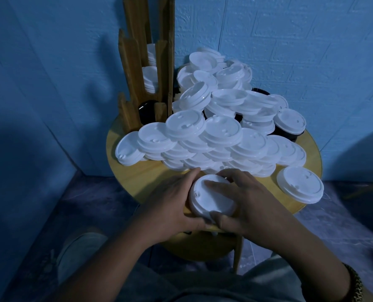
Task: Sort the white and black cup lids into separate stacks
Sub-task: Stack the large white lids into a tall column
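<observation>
Round white lid (211, 203) (small sip hole).

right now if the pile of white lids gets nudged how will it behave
The pile of white lids would probably slide and spill: lids lie loose and tilted. They look thin plastic, so likely light. Ones near the table edge might fall.

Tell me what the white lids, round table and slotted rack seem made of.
The white lids: likely thin moulded plastic, slight sheen, crisp formed rims and sip holes. Round table: wood or veneer, smooth, yellowish, faint grain. Slotted rack: brown boards with rough edges, wood or thick cardboard; cannot tell which.
</observation>
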The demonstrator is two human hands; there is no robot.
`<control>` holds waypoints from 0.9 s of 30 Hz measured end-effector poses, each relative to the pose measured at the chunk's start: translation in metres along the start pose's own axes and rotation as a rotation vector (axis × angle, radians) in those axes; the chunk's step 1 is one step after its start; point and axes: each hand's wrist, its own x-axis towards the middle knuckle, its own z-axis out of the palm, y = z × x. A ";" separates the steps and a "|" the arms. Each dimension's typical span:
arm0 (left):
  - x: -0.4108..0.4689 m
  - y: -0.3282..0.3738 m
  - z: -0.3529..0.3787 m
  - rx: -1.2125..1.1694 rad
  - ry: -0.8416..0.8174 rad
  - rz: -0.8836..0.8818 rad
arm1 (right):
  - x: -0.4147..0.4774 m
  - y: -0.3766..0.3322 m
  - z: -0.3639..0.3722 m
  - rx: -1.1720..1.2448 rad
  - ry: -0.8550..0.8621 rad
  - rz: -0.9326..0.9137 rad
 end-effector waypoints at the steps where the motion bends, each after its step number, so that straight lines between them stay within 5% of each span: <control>1: 0.000 0.000 0.001 -0.003 0.004 -0.001 | 0.001 -0.001 0.000 -0.003 0.010 -0.001; 16: -0.001 0.003 -0.001 0.010 -0.001 -0.039 | 0.002 -0.003 0.005 0.016 0.033 0.051; 27: 0.000 0.001 -0.001 -0.021 -0.002 0.003 | 0.007 0.010 -0.007 0.075 -0.159 0.009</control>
